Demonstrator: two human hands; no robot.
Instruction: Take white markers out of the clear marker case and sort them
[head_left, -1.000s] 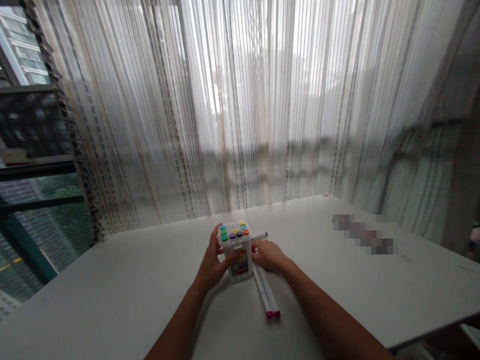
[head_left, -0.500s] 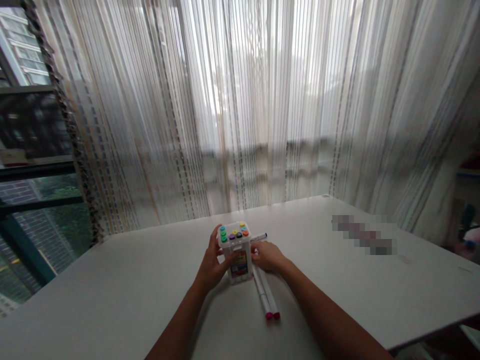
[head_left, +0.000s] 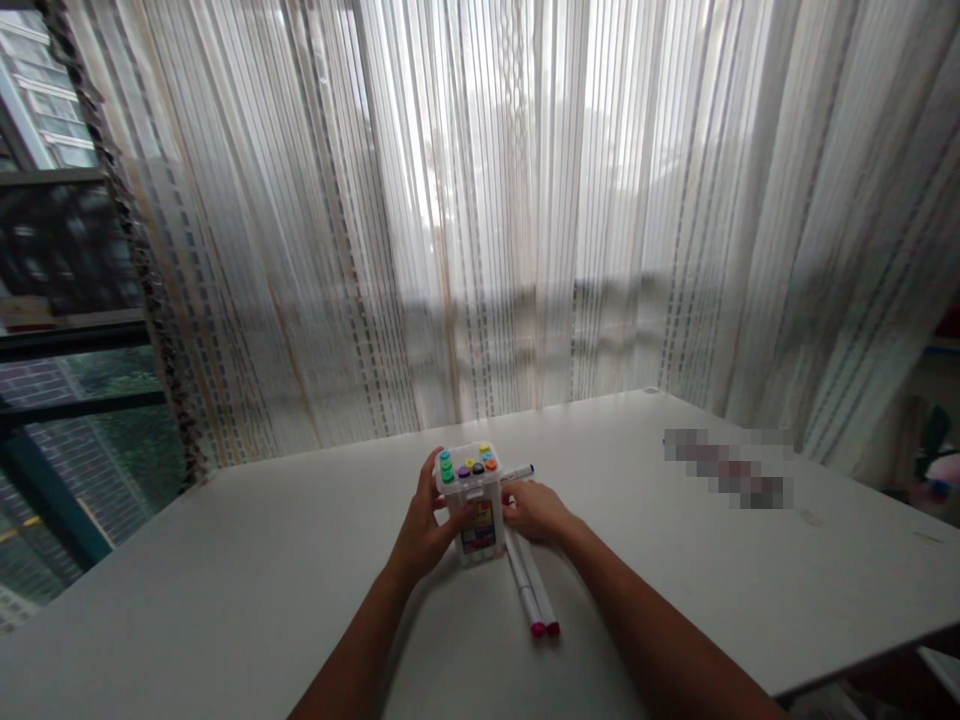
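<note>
A clear plastic marker box stands on the table, with colourful marker caps showing at its top and a printed label on its front. My left hand is wrapped round its left side, thumb across the front. Against the right side of the box lies my right hand, its fingers curled; the fingertips are partly hidden, so what they grip is unclear. Two white markers with pink and dark red ends extend toward me from under the right hand. Behind that hand lies a white marker with a blue tip.
The white table reaches back to a striped sheer curtain. A pixelated, blurred-out item lies at the back right. The table's right front edge is in view, and a window is at the left.
</note>
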